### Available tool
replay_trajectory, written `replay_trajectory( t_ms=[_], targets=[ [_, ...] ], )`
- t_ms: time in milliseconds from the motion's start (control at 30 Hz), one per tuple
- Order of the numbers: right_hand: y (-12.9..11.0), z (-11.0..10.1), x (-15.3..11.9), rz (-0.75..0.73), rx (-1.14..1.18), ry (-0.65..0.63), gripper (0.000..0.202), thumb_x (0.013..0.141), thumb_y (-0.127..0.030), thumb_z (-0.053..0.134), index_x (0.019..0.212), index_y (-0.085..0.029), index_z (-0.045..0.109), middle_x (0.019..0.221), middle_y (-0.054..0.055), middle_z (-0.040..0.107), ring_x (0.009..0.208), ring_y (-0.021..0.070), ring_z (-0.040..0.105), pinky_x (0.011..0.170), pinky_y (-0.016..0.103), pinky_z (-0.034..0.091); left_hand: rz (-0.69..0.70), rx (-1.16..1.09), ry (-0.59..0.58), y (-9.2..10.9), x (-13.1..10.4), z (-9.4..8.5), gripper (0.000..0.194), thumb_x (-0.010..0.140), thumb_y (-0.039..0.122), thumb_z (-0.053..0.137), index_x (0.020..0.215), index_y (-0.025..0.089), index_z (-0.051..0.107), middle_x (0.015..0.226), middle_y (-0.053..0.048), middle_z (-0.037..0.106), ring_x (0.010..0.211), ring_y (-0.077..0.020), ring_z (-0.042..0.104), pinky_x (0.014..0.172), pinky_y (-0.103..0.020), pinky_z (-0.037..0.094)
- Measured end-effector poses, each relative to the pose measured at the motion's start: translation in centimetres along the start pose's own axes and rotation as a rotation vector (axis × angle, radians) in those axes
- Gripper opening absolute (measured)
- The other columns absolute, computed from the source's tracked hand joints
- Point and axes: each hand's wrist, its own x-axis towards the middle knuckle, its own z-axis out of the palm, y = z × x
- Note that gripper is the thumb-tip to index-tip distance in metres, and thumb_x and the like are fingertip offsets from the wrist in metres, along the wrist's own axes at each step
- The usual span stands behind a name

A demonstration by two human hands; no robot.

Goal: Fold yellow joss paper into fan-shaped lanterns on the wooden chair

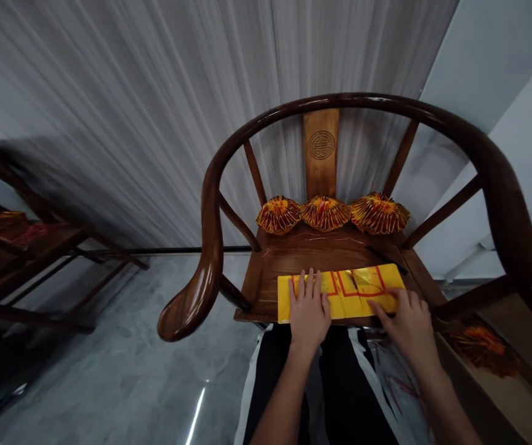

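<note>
Head view: the yellow paper (350, 304) looks light, easily creased, best held at its ends; left hand (308, 315) lies flat-open, right hand (410, 322) half-curled, grip unclear.

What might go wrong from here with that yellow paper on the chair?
The yellow paper lies close to the front edge of the seat, so a backward pull might drag it over.

The left hand lies flat on it while the right hand is at the other end; uneven pulling could crease or tear it.

The gold patch looks wrinkled and might crumple further.
</note>
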Motion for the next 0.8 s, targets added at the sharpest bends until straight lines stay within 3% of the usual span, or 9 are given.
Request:
replay_trajectory(
  t_ms=[100,200,300,367,467,633,800],
  targets=[
    [-0.2,-1.7,1.5,0.141,0.100,-0.072,0.038,0.095,-0.056,0.061,0.116,-0.025,0.068,0.108,0.015,0.082,0.091,0.0380,0.078,0.078,0.051,0.061,0.003,-0.005,-0.019,0.1,0.1,-0.2,0.063,0.115,0.040,0.041,0.175,0.023,0.039,0.180,-0.007,0.040,0.172,-0.0309,0.032,0.141,-0.064,0.028],
    [-3.1,-3.6,2.0,0.181,0.265,0.074,0.040,0.095,-0.056,0.068,0.119,-0.024,0.071,0.110,0.011,0.085,0.084,0.0305,0.080,0.074,0.042,0.063,0.011,-0.032,-0.031,0.2,0.1,-0.3,0.063,0.113,0.039,0.046,0.174,0.025,0.041,0.181,-0.007,0.038,0.171,-0.0336,0.032,0.140,-0.068,0.029],
    [-8.1,-4.2,1.3,-0.010,0.380,0.277,0.029,0.103,-0.049,0.069,0.110,-0.023,0.076,0.107,0.009,0.086,0.087,0.0253,0.083,0.084,0.037,0.066,0.016,-0.075,-0.029,0.3,0.1,-0.7,0.059,0.112,0.036,0.050,0.171,0.030,0.047,0.182,-0.005,0.038,0.171,-0.0355,0.032,0.139,-0.071,0.028],
    [-11.0,-3.7,0.5,-0.148,0.415,0.333,0.019,0.107,-0.037,0.067,0.110,-0.022,0.078,0.105,0.007,0.087,0.087,0.0222,0.084,0.087,0.034,0.067,0.034,-0.121,-0.030,0.2,0.0,-1.1,0.061,0.110,0.038,0.055,0.170,0.030,0.048,0.184,-0.005,0.035,0.173,-0.0375,0.027,0.139,-0.073,0.025],
    [-13.7,-2.4,0.0,-0.202,0.425,0.383,0.019,0.110,-0.028,0.063,0.115,-0.020,0.080,0.108,0.007,0.088,0.087,0.0216,0.086,0.085,0.033,0.070,0.078,-0.236,-0.036,-0.1,-0.3,-2.0,0.075,0.102,0.043,0.069,0.171,0.028,0.044,0.184,-0.006,0.035,0.174,-0.0391,0.023,0.140,-0.073,0.016],
    [-14.8,-1.1,0.1,-0.196,0.468,0.388,0.020,0.110,-0.028,0.064,0.114,-0.020,0.082,0.107,0.008,0.088,0.089,0.0221,0.087,0.084,0.032,0.071,0.116,-0.448,-0.021,-0.6,-0.6,-3.0,0.085,0.093,0.044,0.080,0.168,0.026,0.046,0.168,-0.010,0.060,0.167,-0.0366,0.038,0.140,-0.072,0.003],
    [-14.2,-0.6,-0.1,-0.138,0.619,0.299,0.018,0.109,-0.031,0.067,0.114,-0.021,0.081,0.108,0.008,0.087,0.089,0.0208,0.084,0.084,0.034,0.069,0.084,-0.562,0.005,-0.7,-0.4,-3.1,0.057,0.103,0.038,0.073,0.158,0.030,0.058,0.152,-0.006,0.074,0.157,-0.0303,0.054,0.138,-0.068,0.009]
  ],
)
